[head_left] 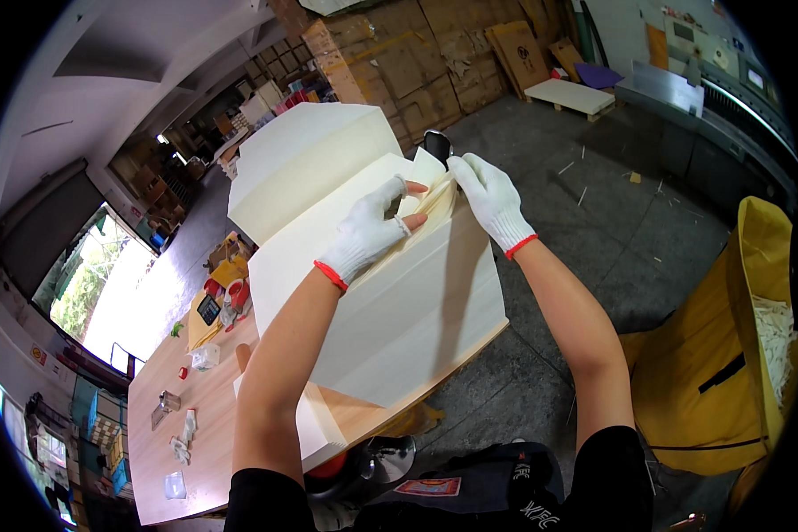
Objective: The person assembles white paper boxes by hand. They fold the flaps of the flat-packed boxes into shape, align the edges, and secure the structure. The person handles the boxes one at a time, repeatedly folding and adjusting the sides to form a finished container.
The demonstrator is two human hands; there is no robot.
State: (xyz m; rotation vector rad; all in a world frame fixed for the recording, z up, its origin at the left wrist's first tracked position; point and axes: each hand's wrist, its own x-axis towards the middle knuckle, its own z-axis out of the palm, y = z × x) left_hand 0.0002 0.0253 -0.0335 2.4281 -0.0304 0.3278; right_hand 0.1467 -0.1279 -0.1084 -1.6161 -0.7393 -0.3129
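A tall stack of white and cream paper sheets [399,306] stands at the table's corner, its near edges fanned and bent at the top. My left hand [368,232], in a white glove with bare thumb and forefinger tips, rests on the fanned edges, those two fingers apart. My gloved right hand [486,191] is closed at the far right corner of the sheets, its fingers pressed on their edge. Just beyond it shows a black object with a shiny rim [436,146], partly hidden. Behind, another pale stack [315,164] has a stepped, folded-looking top.
On the wooden table [173,448] lie a white glove [186,434], a metal holder [166,408], a dark-screened device [208,309] and several small things. A yellow bag [683,381] with paper scraps stands right. Behind are piled cartons [408,71], a pallet [569,96] and a machine [674,93].
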